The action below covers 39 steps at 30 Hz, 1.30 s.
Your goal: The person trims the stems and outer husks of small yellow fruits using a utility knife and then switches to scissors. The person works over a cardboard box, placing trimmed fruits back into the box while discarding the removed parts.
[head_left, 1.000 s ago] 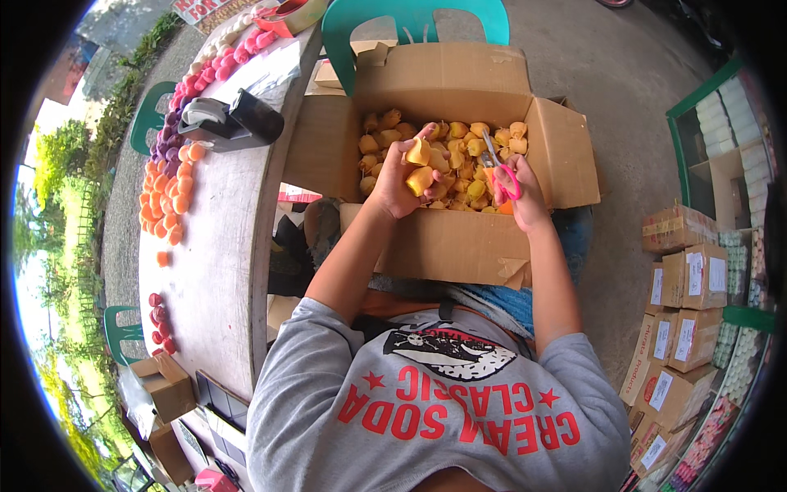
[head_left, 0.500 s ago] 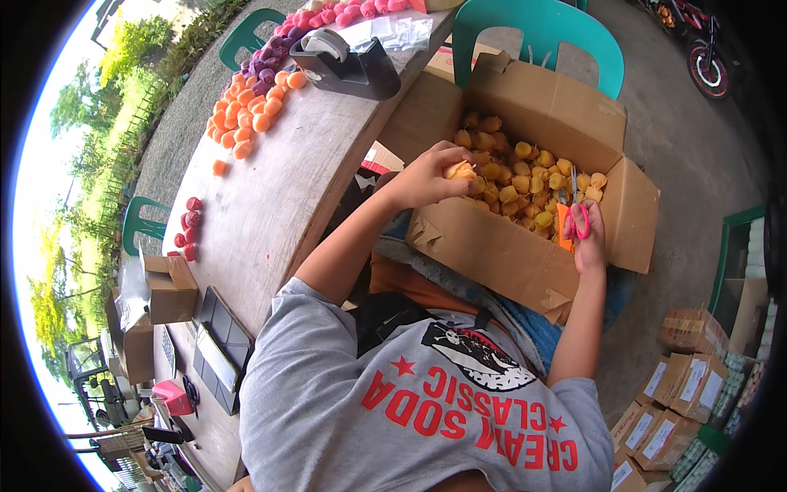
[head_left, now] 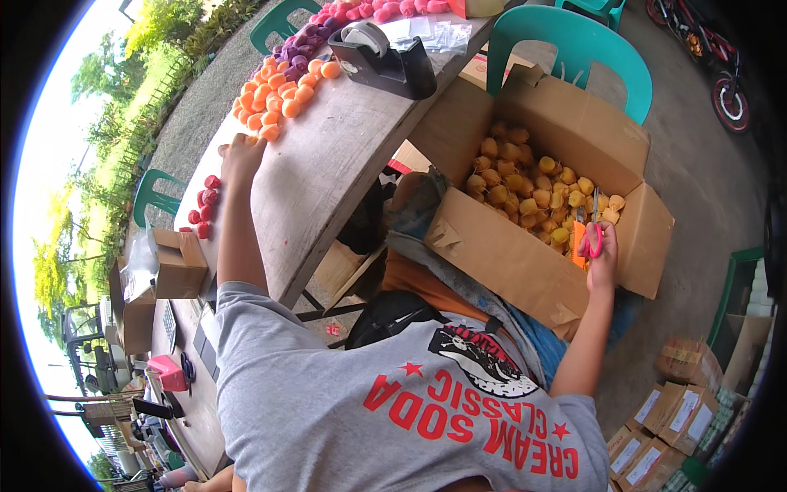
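Note:
My left hand (head_left: 244, 154) reaches over the wooden table (head_left: 316, 164), its fingers curled down beside a heap of small rounded orange pieces (head_left: 270, 98). Its fingertips are at the table top, and what they close on is hidden. Several dark red pieces (head_left: 209, 199) lie in a short row by my left forearm. In my right hand (head_left: 602, 261) are scissors with pink handles (head_left: 596, 239), blades pointing up, and an orange strip-like tool (head_left: 579, 244) lies against the fingers. This hand is above the near right side of an open cardboard box (head_left: 500, 254) holding many yellow rounded pieces (head_left: 525, 184).
A black tape dispenser (head_left: 384, 66) stands on the table near purple pieces (head_left: 303, 47), pink pieces (head_left: 402, 10) and clear plastic packets (head_left: 430, 34). A green chair (head_left: 566, 37) is behind the box. Stacked cartons (head_left: 668, 414) sit at lower right, a motorbike (head_left: 721, 82) at far right.
My left hand has gone from above the box, where it held a pale yellow-orange piece, to the table's left side. The right hand keeps the scissors. The whole view has shifted slightly.

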Each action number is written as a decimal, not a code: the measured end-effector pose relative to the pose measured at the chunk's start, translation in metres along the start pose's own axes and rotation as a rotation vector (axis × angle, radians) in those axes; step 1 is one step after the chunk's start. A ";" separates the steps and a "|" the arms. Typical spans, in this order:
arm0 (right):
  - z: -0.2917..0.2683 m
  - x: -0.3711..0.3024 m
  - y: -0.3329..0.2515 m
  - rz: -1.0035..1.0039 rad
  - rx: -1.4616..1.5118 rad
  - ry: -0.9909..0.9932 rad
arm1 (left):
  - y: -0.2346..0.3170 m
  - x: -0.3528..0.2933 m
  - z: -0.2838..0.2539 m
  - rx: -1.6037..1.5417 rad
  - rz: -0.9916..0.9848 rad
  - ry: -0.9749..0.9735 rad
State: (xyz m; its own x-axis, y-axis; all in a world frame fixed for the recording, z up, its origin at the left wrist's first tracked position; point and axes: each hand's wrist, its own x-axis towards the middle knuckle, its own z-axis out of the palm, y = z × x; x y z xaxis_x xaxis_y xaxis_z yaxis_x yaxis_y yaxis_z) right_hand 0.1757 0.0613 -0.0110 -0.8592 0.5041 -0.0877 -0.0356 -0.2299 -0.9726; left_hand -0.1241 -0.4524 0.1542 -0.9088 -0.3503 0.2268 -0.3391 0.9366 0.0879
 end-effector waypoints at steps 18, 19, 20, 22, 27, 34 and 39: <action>-0.001 0.002 0.000 0.032 -0.048 0.047 | -0.061 0.068 0.042 0.209 -0.039 -0.206; -0.001 0.002 0.000 0.033 -0.042 0.038 | -0.063 0.067 0.041 0.233 -0.053 -0.159; -0.002 0.003 0.000 0.034 -0.035 0.029 | -0.066 0.064 0.037 0.256 -0.065 -0.111; 0.001 0.002 -0.001 0.039 -0.062 0.030 | -0.058 0.055 0.037 0.251 -0.013 0.069; 0.004 0.004 -0.004 0.057 -0.046 0.023 | 0.017 0.010 -0.010 -0.105 0.641 0.839; -0.002 0.003 -0.002 0.047 -0.019 0.070 | 0.204 -0.167 -0.041 -0.488 1.737 0.347; 0.003 0.005 -0.001 0.029 -0.006 0.067 | 0.275 -0.209 0.105 0.140 1.571 -0.297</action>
State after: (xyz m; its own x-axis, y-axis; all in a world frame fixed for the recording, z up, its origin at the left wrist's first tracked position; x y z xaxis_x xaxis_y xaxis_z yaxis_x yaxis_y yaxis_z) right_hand 0.1701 0.0609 -0.0100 -0.8236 0.5522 -0.1298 -0.0082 -0.2404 -0.9706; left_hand -0.0526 -0.1212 0.0294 -0.3686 0.9107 -0.1866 0.9281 0.3492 -0.1288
